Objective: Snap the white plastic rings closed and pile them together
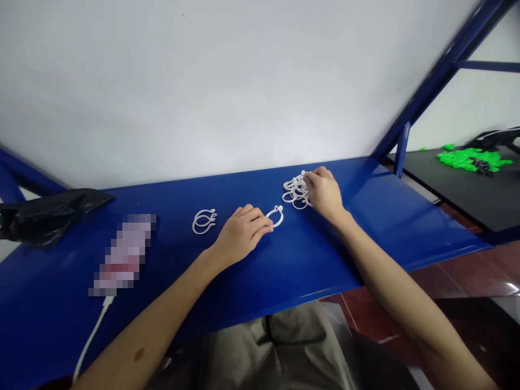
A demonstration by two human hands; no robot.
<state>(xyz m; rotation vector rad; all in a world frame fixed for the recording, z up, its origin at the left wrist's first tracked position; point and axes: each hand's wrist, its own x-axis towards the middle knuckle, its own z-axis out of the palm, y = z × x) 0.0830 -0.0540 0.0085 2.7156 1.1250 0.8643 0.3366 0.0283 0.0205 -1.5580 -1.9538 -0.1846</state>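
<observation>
My left hand (245, 230) is closed on a white ring (277, 218), its thumb and fingers at the ring's left side. The ring has small knobs at its top and looks like a shower curtain ring. At the right, my right hand (324, 190) reaches with pinched fingers to the top of a pile of similar white rings (293, 196). What sits between those fingertips I cannot make out for certain; a ring's knob shows beside them. Left of my left hand, a few more white rings (200, 222) lie overlapping on the blue table.
The blue table (260, 281) meets a pale wall behind. On its left lie a black plastic bag (57, 211) and a pixelated phone-like object (125, 254) with a white cable (92, 333). Green pieces (467, 160) lie on a black table beyond the blue frame (426, 89) at right.
</observation>
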